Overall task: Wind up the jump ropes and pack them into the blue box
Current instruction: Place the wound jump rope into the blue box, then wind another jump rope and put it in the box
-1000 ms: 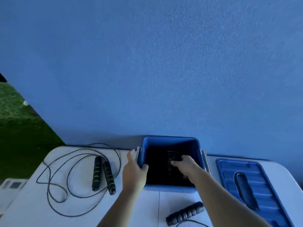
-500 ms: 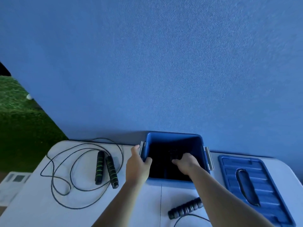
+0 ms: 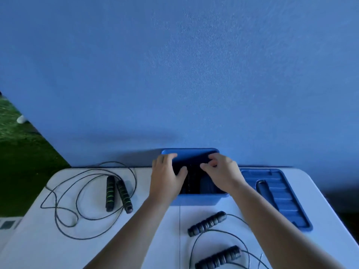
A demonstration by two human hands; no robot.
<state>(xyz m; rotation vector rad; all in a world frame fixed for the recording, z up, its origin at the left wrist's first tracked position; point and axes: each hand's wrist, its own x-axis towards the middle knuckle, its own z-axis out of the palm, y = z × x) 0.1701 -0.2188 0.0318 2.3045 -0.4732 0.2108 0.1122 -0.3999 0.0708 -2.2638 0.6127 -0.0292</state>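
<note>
blue box (image 3: 202, 199), rigid smooth plastic, rectangular, open-topped; stands at the back of the white worktop (image 3: 38, 249).
inside: dark jump rope (image 3: 188, 181), dim, long axis front to back. left hand (image 3: 167, 177) over the left wall, thumb inside; right hand (image 3: 221, 175) over the opening, fingers curled; grip of either cannot be told. alongside: ridged lid (image 3: 281, 200); green-banded rope (image 3: 110, 193) and black ribbed-foam rope (image 3: 206, 223), both unwound.

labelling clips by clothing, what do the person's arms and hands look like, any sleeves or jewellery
Both forearms are bare to the frame's lower edge, with no sleeve in sight. The left hand and right hand wear no gloves, and no watch, bracelet or ring shows.
</note>
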